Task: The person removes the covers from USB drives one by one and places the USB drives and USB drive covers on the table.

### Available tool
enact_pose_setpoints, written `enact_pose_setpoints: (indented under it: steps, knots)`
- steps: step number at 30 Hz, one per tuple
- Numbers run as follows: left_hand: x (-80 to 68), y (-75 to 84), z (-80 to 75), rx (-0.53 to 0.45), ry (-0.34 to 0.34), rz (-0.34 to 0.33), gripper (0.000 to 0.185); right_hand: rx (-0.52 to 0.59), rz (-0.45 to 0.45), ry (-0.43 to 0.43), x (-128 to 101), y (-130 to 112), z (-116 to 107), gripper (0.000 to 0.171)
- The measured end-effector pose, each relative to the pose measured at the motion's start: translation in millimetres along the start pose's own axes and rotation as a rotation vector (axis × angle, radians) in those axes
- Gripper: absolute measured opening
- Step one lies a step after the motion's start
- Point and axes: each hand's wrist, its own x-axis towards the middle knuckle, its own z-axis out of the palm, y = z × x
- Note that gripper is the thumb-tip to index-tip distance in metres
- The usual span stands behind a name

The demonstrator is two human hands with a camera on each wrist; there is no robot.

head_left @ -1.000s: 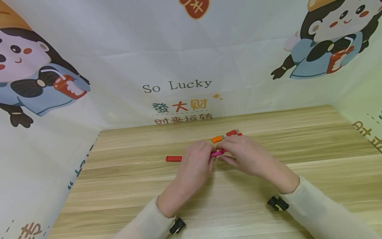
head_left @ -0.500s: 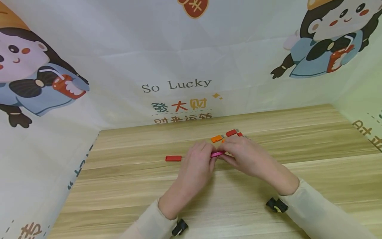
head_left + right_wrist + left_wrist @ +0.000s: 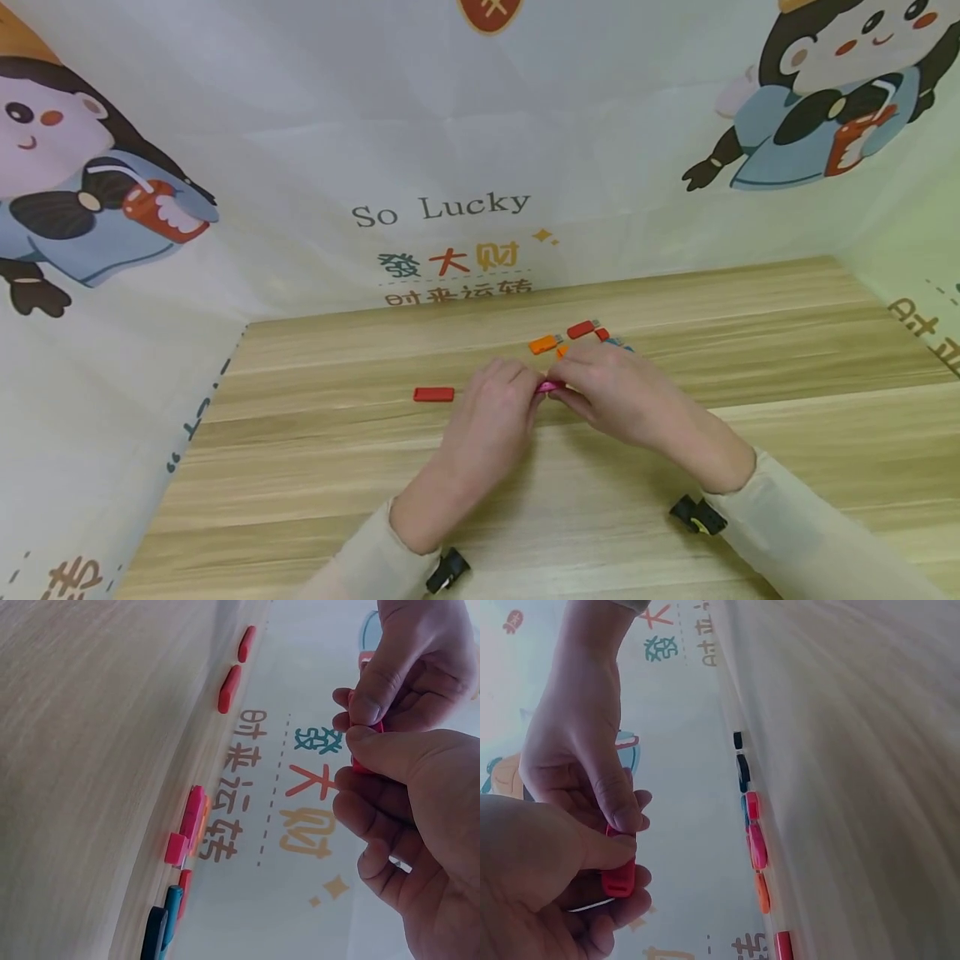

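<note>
Between both hands, just above the table, is a small pink USB stick [image 3: 551, 386]. My left hand [image 3: 491, 417] pinches its left end with thumb and fingers, and my right hand [image 3: 618, 392] pinches the other end. In the left wrist view the thumbs nearly meet over the pinkish-red body [image 3: 618, 879], covering its middle. Whether a cap sits on it cannot be seen. A red USB stick or cap [image 3: 433, 394] lies left of my left hand. Beyond my right hand lie an orange USB stick [image 3: 543, 344] and a red USB stick [image 3: 581, 329] with bare metal plugs.
A blue piece [image 3: 621, 345] shows partly behind my right hand. The right wrist view has a pink stick [image 3: 193, 814], a teal piece [image 3: 172, 907] and a dark piece [image 3: 154, 930] on the wood. A printed cloth [image 3: 450, 150] walls the table's back and sides.
My fingertips have drawn closer together, so less of the pink USB stick shows between them. The blue piece behind my right hand has come more into sight. The head view has shifted slightly.
</note>
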Motion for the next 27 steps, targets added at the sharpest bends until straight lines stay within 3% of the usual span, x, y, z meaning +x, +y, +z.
enact_pose_setpoints:
  steps: [13, 27]
  knots:
    - [1.0, -7.5, -4.9, -0.063, 0.005, 0.106, 0.006, 0.053, -0.088, 0.039, -1.0, 2.4, -1.6, 0.018]
    - [3.6, -11.8, -2.6, -0.100, -0.030, 0.148, 0.007, 0.202, -0.149, 0.017, -1.8, 13.5, -4.6, 0.015]
